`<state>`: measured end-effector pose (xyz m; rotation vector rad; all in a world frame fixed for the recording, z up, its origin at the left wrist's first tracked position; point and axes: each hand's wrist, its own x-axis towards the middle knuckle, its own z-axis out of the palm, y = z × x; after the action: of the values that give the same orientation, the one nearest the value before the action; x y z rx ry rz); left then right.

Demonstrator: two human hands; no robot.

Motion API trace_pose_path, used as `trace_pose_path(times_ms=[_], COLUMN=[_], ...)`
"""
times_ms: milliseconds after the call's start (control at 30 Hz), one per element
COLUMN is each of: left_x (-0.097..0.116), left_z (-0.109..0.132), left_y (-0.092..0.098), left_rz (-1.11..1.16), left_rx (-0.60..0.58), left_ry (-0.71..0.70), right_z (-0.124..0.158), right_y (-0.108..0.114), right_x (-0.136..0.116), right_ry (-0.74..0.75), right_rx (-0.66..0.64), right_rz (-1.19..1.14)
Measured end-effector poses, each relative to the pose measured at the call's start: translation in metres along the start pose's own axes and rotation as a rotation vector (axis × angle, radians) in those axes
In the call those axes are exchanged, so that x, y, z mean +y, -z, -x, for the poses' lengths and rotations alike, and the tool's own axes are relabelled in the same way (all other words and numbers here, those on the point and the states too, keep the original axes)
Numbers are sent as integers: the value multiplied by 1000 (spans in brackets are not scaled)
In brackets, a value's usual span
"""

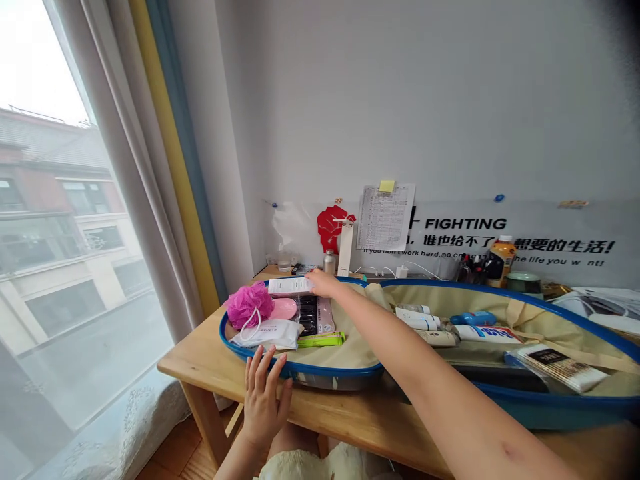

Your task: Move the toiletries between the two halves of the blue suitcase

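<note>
My right hand (324, 283) reaches across to the far side of an open suitcase (345, 371) with a blue rim and beige lining. Its fingers are closed on the right end of a small white box (289, 287) with printed text. My left hand (265, 397) rests at the near rim, fingers stretched out and apart. In this left half lie a pink bath puff (249, 307) with a white cord, a pink item (284, 309), a white packet (275, 335), a green packet (323, 340) and a pack of black pieces (309, 315).
The suitcase's right half holds several tubes, a blue bottle (473, 319), a toothpaste box (487, 335) and a pack of cotton swabs (563, 367). Behind it stand a white lamp (345, 248), an orange-labelled bottle (501, 259) and pens. A wooden table (195, 347) carries everything.
</note>
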<state>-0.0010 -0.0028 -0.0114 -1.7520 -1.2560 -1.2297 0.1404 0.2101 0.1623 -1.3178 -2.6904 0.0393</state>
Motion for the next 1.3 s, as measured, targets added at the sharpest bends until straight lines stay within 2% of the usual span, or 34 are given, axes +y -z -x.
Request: trace_pose_path(times_ms=[100, 200, 300, 400, 467, 533, 667, 833, 1000, 1133, 1300], left_x=[-1, -2, -3, -4, -3, -3, -3, -3, -4, -5, -4], left_z=[1, 4, 6, 5, 4, 3, 0, -3, -1, 2, 3], left_y=[0, -1, -2, -2, -2, 0, 2, 2, 1, 0, 0], left_rz=[-2, -7, -2, 9, 16, 22, 25, 19, 10, 9, 9], left_rx=[2, 3, -7, -5, -1, 1, 9, 10, 11, -2, -10], left_ry=[5, 16, 22, 28, 35, 32, 5, -18, -15, 0, 24], right_z=[7, 29, 74, 140, 187, 228, 281, 298, 301, 305, 302], right_y=[11, 40, 76, 99, 100, 90, 60, 38, 36, 49, 87], right_x=[7, 31, 72, 116, 140, 158, 178, 187, 186, 186, 197], right_ry=[18, 14, -16, -72, -136, -220, -365, -440, -461, -475, -458], right_rx=[-17, -13, -31, -172, -285, -351, -345, -344, -346, -329, -258], right_rz=[-70, -150, -223, -274, -287, -275, -217, -164, -146, -147, -133])
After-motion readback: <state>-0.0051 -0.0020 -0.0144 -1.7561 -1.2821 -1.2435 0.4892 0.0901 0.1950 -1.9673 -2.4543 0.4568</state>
